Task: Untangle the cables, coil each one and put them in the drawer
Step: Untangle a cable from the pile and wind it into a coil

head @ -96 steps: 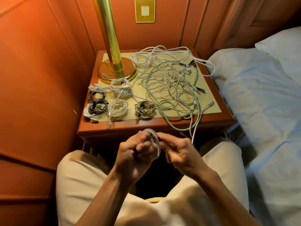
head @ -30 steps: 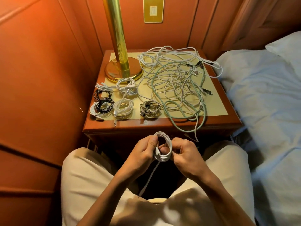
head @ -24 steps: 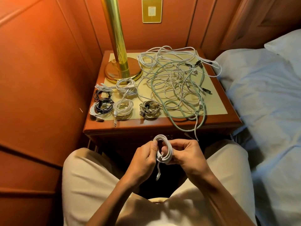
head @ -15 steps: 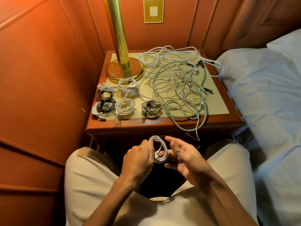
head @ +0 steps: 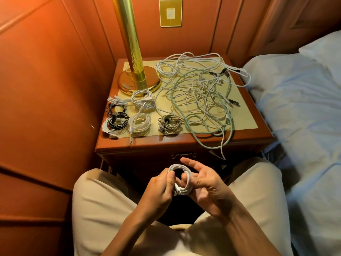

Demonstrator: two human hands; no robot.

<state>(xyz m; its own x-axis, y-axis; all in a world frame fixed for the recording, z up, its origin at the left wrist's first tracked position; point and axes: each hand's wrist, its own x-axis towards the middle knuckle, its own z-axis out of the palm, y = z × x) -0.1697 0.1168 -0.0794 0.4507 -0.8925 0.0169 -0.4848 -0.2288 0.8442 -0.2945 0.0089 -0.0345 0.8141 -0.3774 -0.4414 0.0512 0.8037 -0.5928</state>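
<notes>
Coil (head: 181, 180) of white cable sits between both hands, in front of the nightstand (head: 184, 145) and above the lap. Left hand (head: 160, 191) pinches the coil's near-left side, thumb and fingers curled on it. Right hand (head: 204, 183) touches the coil's right side, fingers spread and mostly straight. On the surface, the tangle (head: 201, 95) of white and pale green cables lies right of the lamp (head: 137, 78); one strand hangs over the front edge. Five or so finished coils (head: 140, 115) lie in front of the lamp. Drawer handle (head: 183, 155) shows just beyond the hands, drawer closed.
</notes>
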